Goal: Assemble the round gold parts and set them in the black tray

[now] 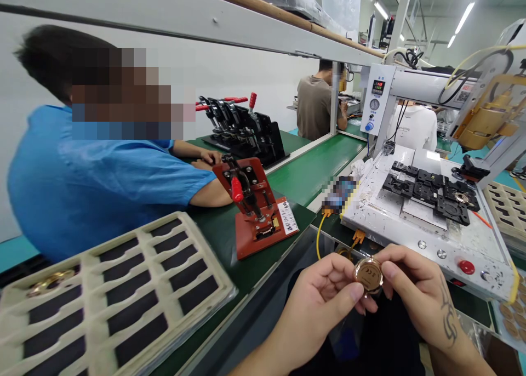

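Note:
A round gold-coloured watch case [369,275], its flat back turned up with small print including a CE mark, is held between my two hands above my lap. My left hand [329,288] pinches it at the left rim, thumb on the lower edge. At its right rim, the thumb and fingers of my right hand [411,283] are closed on the same case. The underside is hidden by my fingers. Just beyond my hands stands the white bench machine [394,239], with black fixture plates [429,187] and a round gold part [461,198] on its bed.
At left lies a beige compartment tray [187,222] with gold parts [53,282] in one corner. A red toggle-clamp press [246,244] stands behind it, near black clamp fixtures [250,129]. A co-worker in blue [102,184] sits at left. Round discs [509,313] lie at far right.

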The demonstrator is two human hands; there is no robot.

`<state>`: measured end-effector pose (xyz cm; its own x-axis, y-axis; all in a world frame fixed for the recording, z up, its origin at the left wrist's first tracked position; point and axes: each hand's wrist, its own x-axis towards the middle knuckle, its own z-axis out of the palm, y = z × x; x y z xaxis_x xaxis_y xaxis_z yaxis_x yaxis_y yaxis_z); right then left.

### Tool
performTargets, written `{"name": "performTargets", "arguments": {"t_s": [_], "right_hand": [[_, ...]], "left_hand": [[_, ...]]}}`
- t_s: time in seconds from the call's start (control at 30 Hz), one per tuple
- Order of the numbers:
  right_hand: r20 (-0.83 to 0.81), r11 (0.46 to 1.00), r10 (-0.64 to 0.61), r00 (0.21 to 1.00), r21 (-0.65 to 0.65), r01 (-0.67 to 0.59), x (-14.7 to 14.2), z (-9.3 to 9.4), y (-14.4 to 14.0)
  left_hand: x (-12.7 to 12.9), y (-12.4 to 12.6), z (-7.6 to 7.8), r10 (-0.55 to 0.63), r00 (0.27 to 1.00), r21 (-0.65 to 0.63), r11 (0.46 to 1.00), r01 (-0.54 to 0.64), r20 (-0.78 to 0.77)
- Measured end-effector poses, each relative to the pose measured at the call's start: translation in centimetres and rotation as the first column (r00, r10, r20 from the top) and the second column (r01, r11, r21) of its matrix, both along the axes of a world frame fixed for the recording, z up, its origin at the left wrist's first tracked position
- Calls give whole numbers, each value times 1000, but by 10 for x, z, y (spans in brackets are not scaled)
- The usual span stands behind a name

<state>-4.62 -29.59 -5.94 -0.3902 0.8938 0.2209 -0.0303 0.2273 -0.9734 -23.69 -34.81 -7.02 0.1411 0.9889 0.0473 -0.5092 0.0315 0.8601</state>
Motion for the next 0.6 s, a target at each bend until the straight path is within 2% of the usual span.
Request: {"name": "performTargets", "arguments": {"t_s": [0.6], "right_hand": [[-9, 1000, 11, 1000, 8, -11, 0, -1, 2]], "left_hand": [[1, 1, -1, -14, 1000, -2, 1000, 14, 22]]}}
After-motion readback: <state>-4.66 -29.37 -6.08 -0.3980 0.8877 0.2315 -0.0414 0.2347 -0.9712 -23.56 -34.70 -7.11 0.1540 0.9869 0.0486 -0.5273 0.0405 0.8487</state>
